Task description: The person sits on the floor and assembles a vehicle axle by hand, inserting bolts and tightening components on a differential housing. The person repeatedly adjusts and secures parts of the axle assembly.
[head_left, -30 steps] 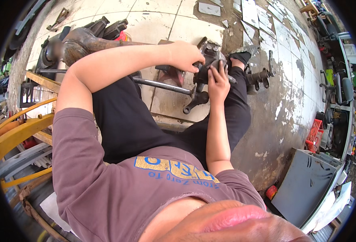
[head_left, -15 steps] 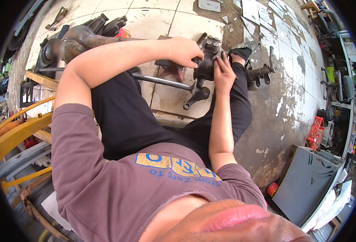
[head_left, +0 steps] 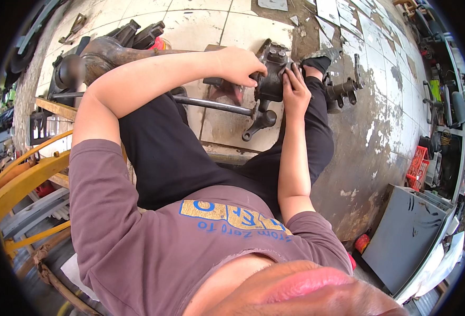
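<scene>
A dark, greasy steering gearbox [head_left: 271, 83] with bolts on its top stands upright between my legs. From its lower left runs a long metal shaft [head_left: 211, 105], and a short lever arm with an eye at its end [head_left: 259, 125] hangs below. My left hand [head_left: 241, 66] curls its fingers and thumb against the housing's upper left side. Against the right side presses my right hand [head_left: 296, 94], its fingers close together and reaching up the edge; its thumb is hard to see. The housing's far side is hidden.
A large rusty axle-like part [head_left: 103, 55] lies left, beyond my left arm. Another metal part with lugs [head_left: 343, 95] rests beyond my right leg. A yellow metal frame [head_left: 27, 184] stands at left; a grey cabinet [head_left: 401, 237] and red crate [head_left: 418, 167] stand at right.
The whole view has shifted slightly. My right hand's fingers have drawn a little closer together on the housing's side. My left hand keeps its place on the gearbox.
</scene>
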Demonstrator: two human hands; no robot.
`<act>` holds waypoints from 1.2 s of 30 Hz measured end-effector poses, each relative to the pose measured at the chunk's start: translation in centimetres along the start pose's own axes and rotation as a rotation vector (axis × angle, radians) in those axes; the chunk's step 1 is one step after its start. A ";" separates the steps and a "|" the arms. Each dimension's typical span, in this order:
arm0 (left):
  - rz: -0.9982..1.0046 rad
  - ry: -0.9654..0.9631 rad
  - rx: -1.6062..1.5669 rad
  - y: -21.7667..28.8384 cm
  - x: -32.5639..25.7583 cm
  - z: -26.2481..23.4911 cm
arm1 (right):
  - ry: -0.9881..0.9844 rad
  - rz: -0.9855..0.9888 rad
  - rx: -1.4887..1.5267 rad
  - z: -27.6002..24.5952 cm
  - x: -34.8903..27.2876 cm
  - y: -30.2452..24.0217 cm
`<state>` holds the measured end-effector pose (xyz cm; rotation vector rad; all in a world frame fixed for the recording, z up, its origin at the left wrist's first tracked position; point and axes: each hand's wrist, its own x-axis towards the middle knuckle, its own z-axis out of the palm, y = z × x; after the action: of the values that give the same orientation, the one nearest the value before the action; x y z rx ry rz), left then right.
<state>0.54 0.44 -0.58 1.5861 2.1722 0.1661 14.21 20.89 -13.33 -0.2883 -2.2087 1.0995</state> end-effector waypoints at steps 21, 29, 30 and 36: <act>0.055 0.031 0.034 0.0 0.3 0.4 | 0.020 -0.010 -0.129 0.0 -2.7 -1.3; 0.052 0.013 0.002 0.1 0.4 -0.1 | -0.042 0.067 -0.081 -0.4 -2.0 -1.5; 0.069 0.043 -0.031 0.5 0.1 0.1 | -0.043 0.013 -0.124 -0.9 -2.8 -2.2; -0.018 -0.033 -0.003 1.4 0.2 -1.1 | -0.115 0.171 0.138 -2.7 -0.7 1.3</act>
<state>1.25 1.23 0.83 1.5569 2.1594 0.1361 16.38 23.08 -13.43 -0.3666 -2.2270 1.3864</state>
